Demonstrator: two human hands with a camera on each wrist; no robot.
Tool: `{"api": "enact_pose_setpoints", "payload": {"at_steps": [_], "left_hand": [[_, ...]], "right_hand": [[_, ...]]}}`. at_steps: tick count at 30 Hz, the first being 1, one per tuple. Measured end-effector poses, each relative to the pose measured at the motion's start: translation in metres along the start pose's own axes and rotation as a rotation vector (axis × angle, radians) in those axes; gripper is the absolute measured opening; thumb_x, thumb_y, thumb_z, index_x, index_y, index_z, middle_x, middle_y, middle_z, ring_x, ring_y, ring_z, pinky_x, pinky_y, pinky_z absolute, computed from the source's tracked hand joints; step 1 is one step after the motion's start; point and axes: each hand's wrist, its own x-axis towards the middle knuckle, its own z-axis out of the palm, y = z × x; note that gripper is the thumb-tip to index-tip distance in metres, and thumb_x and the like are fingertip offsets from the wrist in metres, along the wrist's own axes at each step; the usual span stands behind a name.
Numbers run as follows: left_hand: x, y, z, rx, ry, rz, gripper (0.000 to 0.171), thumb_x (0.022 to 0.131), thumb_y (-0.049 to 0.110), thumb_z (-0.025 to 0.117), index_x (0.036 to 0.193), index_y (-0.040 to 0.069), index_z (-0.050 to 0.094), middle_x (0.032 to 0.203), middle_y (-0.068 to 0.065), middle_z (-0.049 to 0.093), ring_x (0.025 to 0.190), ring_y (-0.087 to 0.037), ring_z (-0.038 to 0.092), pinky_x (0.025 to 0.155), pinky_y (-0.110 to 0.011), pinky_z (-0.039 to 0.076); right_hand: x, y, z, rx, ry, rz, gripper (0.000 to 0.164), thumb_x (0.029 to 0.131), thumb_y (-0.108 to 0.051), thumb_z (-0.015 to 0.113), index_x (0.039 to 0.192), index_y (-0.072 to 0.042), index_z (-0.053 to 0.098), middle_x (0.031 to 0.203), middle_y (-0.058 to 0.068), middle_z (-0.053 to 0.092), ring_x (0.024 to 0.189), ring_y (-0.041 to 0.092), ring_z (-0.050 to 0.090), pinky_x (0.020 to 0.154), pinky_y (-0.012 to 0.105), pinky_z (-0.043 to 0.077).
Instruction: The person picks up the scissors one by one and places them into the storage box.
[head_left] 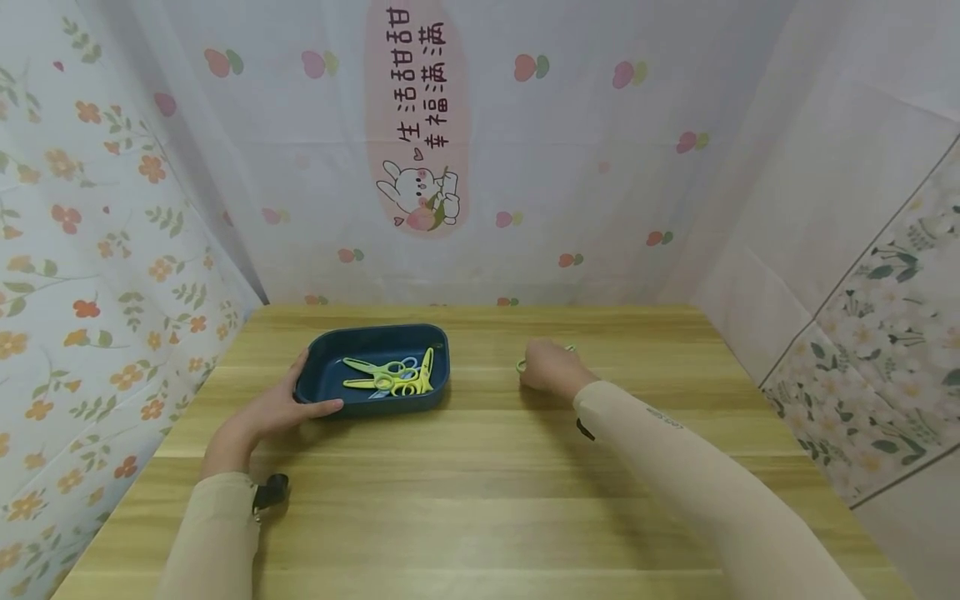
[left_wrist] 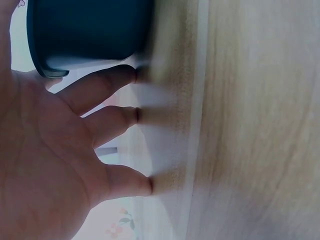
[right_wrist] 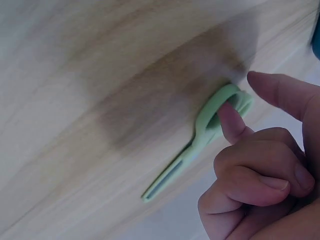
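My left hand [head_left: 279,406] holds against the left end of a dark blue tray [head_left: 438,392], the thumb along its front wall. In the left wrist view the fingers [left_wrist: 107,82] spread beside the tray's corner, tips at the tabletop. Several pairs of scissors [head_left: 386,377], yellow, green and blue, lie in the tray. To its right, my right hand [head_left: 551,367] is down at a pair of light green scissors [right_wrist: 202,135]. Its index finger [right_wrist: 232,122] reaches into a handle loop; the thumb [right_wrist: 277,90] stands apart, the other fingers curl in.
A wood-grain table [head_left: 465,500] carries the tray and scissors. Behind it hangs a white printed curtain [head_left: 570,183], and floral cloths [head_left: 90,250] cover the sides. Black straps [head_left: 270,492] sit on both wrists.
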Motion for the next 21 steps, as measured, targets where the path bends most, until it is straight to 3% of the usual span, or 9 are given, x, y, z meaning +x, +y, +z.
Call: {"api": "enact_pose_setpoints", "payload": {"at_steps": [4, 7, 10, 15, 21], "left_hand": [[-0.0014, -0.0006, 0.0001, -0.022, -0.012, -0.006, 0.131, 0.093, 0.064, 0.073, 0.168, 0.020, -0.024, 0.174, -0.037, -0.006, 0.157, -0.064, 0.014, 0.123, -0.076, 0.027], [-0.0020, -0.0006, 0.0003, -0.036, -0.009, -0.011, 0.130, 0.093, 0.063, 0.073, 0.168, 0.019, -0.024, 0.174, -0.037, -0.006, 0.157, -0.064, 0.012, 0.123, -0.076, 0.026], [-0.0022, -0.0010, 0.0002, -0.028, -0.003, -0.011, 0.131, 0.093, 0.063, 0.073, 0.168, 0.019, -0.024, 0.174, -0.038, -0.007, 0.157, -0.065, 0.013, 0.123, -0.077, 0.026], [-0.0016, -0.0028, 0.0017, -0.012, 0.007, -0.015, 0.131, 0.093, 0.065, 0.072, 0.168, 0.019, -0.024, 0.174, -0.038, -0.005, 0.156, -0.066, 0.016, 0.122, -0.077, 0.028], [-0.0007, -0.0029, 0.0021, -0.004, 0.007, -0.024, 0.131, 0.093, 0.067, 0.071, 0.168, 0.020, -0.025, 0.173, -0.040, -0.003, 0.155, -0.066, 0.018, 0.121, -0.077, 0.029]], "right_hand": [[-0.0016, 0.0002, 0.0027, -0.042, -0.005, 0.001, 0.022, 0.102, -0.022, 0.060, 0.082, -0.014, 0.062, 0.107, 0.009, 0.076, 0.106, 0.027, 0.070, 0.120, 0.077, 0.032], [-0.0023, -0.0004, 0.0031, -0.050, -0.021, 0.019, 0.017, 0.103, -0.023, 0.060, 0.096, -0.011, 0.070, 0.118, 0.011, 0.076, 0.109, 0.029, 0.070, 0.116, 0.068, 0.044], [-0.0021, -0.0011, 0.0024, -0.046, -0.050, 0.041, 0.018, 0.103, -0.020, 0.061, 0.110, -0.007, 0.072, 0.105, 0.008, 0.073, 0.089, 0.025, 0.064, 0.098, 0.054, 0.054], [-0.0015, -0.0012, 0.0032, -0.029, -0.094, 0.061, 0.019, 0.103, -0.011, 0.058, 0.115, -0.004, 0.070, 0.081, 0.005, 0.061, 0.068, 0.020, 0.053, 0.065, 0.035, 0.044], [-0.0040, 0.0006, 0.0063, -0.046, -0.086, 0.054, 0.020, 0.102, -0.008, 0.056, 0.117, -0.003, 0.069, 0.077, 0.004, 0.057, 0.064, 0.018, 0.051, 0.060, 0.033, 0.040]]}}
